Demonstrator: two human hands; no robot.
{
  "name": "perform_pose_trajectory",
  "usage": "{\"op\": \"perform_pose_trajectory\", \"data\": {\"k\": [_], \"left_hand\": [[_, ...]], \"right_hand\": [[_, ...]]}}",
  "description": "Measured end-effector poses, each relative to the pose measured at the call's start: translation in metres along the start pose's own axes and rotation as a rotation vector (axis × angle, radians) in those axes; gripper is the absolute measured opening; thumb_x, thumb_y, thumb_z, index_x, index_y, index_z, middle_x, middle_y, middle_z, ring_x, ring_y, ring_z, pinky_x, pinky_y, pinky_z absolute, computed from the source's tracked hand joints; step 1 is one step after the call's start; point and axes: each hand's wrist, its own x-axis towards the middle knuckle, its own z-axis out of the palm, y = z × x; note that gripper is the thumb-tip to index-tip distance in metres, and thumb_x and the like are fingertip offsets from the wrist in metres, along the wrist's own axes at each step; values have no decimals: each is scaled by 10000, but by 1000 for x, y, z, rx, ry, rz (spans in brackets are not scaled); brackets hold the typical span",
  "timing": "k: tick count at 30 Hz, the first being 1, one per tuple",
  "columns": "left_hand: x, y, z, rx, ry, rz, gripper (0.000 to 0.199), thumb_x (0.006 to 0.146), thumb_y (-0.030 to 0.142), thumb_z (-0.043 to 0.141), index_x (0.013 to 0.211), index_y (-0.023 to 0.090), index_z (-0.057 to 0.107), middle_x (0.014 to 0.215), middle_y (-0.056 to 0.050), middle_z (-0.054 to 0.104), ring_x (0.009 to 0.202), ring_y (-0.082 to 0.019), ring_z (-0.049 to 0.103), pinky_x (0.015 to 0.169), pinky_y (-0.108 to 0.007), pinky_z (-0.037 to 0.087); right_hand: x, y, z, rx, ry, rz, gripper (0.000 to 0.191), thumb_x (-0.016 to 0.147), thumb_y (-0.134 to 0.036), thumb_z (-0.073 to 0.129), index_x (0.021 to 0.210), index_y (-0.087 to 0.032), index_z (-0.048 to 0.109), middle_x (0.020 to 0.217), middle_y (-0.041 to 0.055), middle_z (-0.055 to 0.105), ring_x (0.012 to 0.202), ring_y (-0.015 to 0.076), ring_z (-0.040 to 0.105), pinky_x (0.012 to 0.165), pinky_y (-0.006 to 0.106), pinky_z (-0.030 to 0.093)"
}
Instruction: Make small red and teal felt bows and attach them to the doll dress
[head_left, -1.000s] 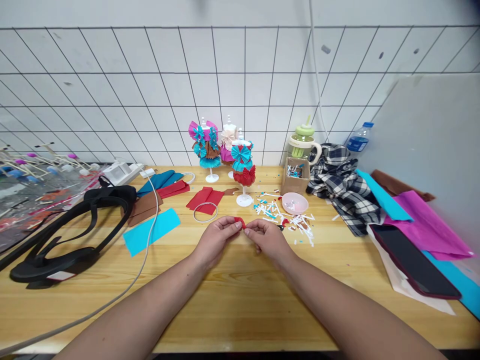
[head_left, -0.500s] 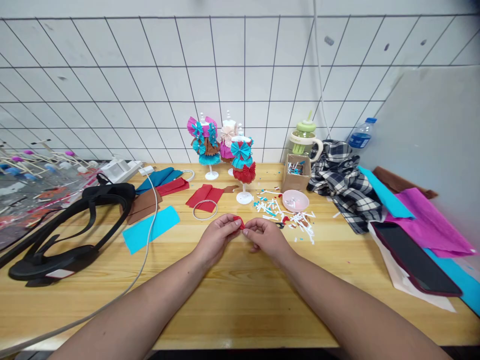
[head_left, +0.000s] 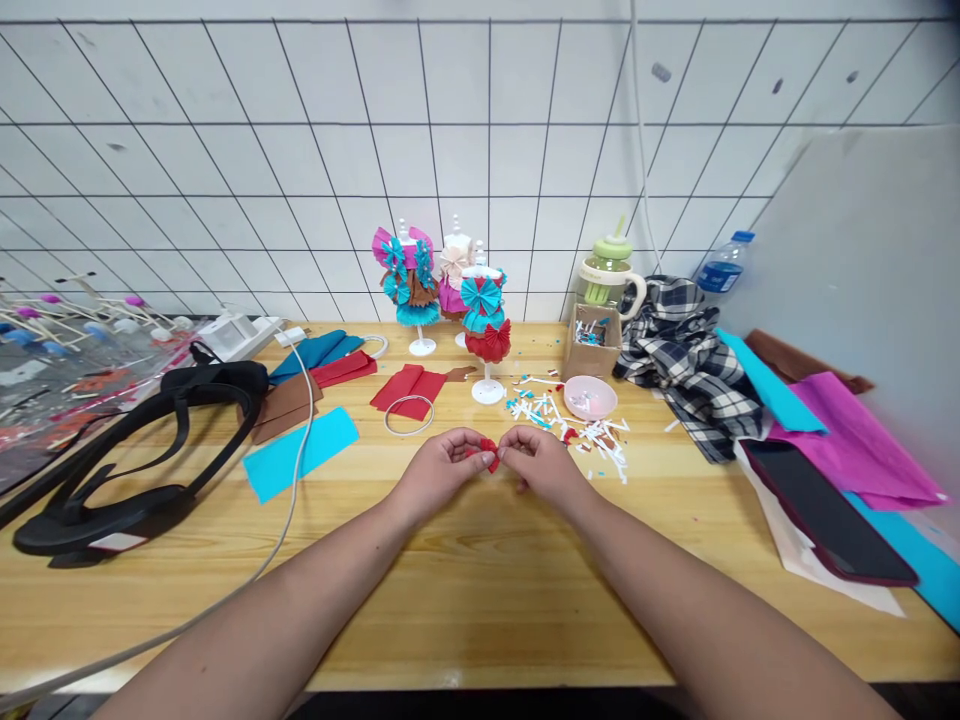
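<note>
Likely light and soft, the mid-frame red paper point(head_left: 491, 449) suits edge holds; left hand point(head_left: 444, 466) and right hand point(head_left: 543, 466) fingers pinch it.

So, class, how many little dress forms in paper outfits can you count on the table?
3: the left form, the middle form partly hidden behind its neighbours, and the front form at right. Another could be hidden behind them.

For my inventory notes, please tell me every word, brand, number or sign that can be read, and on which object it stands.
No text can be read with certainty.
Water bottle, blue label: too blurred.
Green-lidded mug, pale band: any print too small.
Black headset, white sticker: nothing legible.
</note>
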Motion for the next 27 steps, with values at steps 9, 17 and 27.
{"op": "perform_pose_trajectory", "data": {"k": [9,17,27], "left_hand": [[-2,7,0,119,26,27,285,691,433,718,774,162,690,760,-39,714,728,-176,632,716,-279,479],[-1,6,0,143,84,42,291,671,436,735,764,163,699,765,-41,717,714,-175,630,705,-283,481],[-3,4,-1,-44,1,-98,334,679,399,761,887,144,706,911,-79,727,856,-192,646,814,-298,463]], "right_hand": [[1,3,-2,-43,34,-134,197,697,-319,594,850,-196,610,732,-14,599,629,123,527,559,240,425],[4,8,0,-28,54,-176,153,723,-338,615,733,-189,585,652,-11,604,599,125,528,574,248,418],[1,3,-3,-1,162,-170,232,760,-413,595,790,-184,571,623,-28,539,521,105,434,484,231,346]]}}
